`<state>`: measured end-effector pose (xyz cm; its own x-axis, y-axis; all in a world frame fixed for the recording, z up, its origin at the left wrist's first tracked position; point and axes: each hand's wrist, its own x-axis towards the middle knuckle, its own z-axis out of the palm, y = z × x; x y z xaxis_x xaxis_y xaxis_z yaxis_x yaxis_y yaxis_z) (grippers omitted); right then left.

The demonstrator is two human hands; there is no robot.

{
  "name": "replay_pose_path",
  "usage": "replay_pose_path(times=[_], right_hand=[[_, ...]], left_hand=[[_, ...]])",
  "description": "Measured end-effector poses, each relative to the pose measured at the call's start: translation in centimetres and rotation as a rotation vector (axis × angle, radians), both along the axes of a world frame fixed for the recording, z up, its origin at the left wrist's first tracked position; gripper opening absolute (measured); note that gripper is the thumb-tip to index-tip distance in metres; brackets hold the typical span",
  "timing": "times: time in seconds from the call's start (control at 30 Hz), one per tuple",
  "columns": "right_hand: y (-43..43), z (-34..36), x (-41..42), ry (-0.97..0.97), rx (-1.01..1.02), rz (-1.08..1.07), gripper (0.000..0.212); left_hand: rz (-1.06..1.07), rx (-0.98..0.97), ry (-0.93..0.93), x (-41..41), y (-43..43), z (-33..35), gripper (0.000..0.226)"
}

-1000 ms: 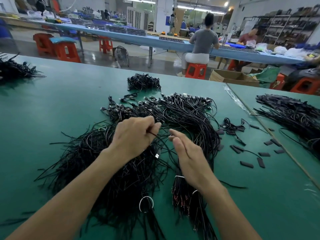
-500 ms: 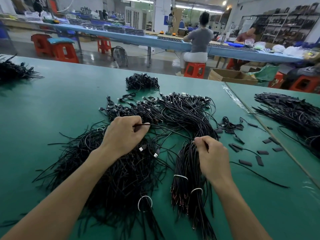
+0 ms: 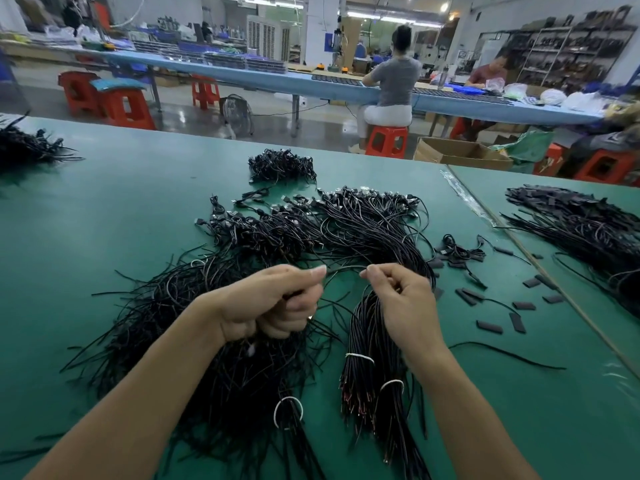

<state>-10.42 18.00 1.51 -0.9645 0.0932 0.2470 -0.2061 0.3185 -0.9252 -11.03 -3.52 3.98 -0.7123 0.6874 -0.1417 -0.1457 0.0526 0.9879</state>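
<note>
Both hands pinching one thin black cable (image 3: 343, 269). Left hand (image 3: 273, 303) has it between thumb and forefinger, with the lower fingers curled around what looks like more strands, though I can't tell for sure. Right hand (image 3: 405, 301) pinches the other side, same way. The short span between them hangs slightly bowed, just above the mat and over the gap between the two heaps.

Handling, my read:
- Very light, limp, no stiffness. It only keeps shape under tension.
- Smooth jacket likely slips, so a fingertip pinch beats a fist.
- Hold near the end being worked. Plug ends could snag on neighbours.

Around it:
- Loose pile (image 3: 194, 341) under the left hand, tangled, so pull slowly.
- Tied bundle (image 3: 377, 334) under the right hand, held by white ties (image 3: 359, 356), lies straight.
- Small black sleeves (image 3: 489, 326) scattered near the right hand, easy to sweep off.
- Table seam (image 3: 554, 282) runs diagonally on the right, with another heap (image 3: 588, 226) beyond it.
- Stray cable (image 3: 509, 355) near the right forearm.
- Bare green table (image 3: 86, 237) to the left gives the best room. The far edge is well apart.
</note>
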Motion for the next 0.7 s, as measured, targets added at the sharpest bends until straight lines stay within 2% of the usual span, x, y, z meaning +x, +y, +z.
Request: replay_pose_path(times=[0.13,0.2,0.27,0.33,0.4,0.47,0.5,0.57,0.7], right_hand=[[-1.8,-0.8,1.2,-0.124,0.148,0.283,0.021],[-2.5,-0.6,1.7,-0.133,0.243,0.399,0.022],[-2.6,-0.2,2.0,-0.119,0.352,0.454,0.025],[-2.3,0.3,2.3,-0.110,0.446,0.485,0.024],[-2.0,1.0,2.5,-0.090,0.461,0.480,0.025],[-1.5,1.6,2.2,-0.044,0.456,0.417,0.027],[-1.2,1.9,1.9,-0.017,0.461,0.372,0.024],[-0.5,2.4,1.4,0.030,0.427,0.302,0.015],[0.7,2.7,0.4,0.101,0.134,0.240,0.009]], left_hand=[[0.201,0.371,-0.064,-0.4,2.5,0.2,0.049],[0.344,0.465,-0.089,-0.8,3.5,-0.2,0.048],[0.504,0.425,0.001,-1.1,4.1,-1.2,0.049],[0.603,0.294,0.187,-1.2,4.3,-2.3,0.046],[0.612,0.089,0.366,-1.0,4.2,-2.9,0.042],[0.526,-0.134,0.491,-0.6,4.3,-3.1,0.044],[0.465,-0.178,0.478,-0.3,4.3,-3.1,0.047],[0.366,-0.159,0.336,0.4,4.2,-3.0,0.058],[0.182,-0.099,0.142,1.6,3.4,-2.7,0.069]])
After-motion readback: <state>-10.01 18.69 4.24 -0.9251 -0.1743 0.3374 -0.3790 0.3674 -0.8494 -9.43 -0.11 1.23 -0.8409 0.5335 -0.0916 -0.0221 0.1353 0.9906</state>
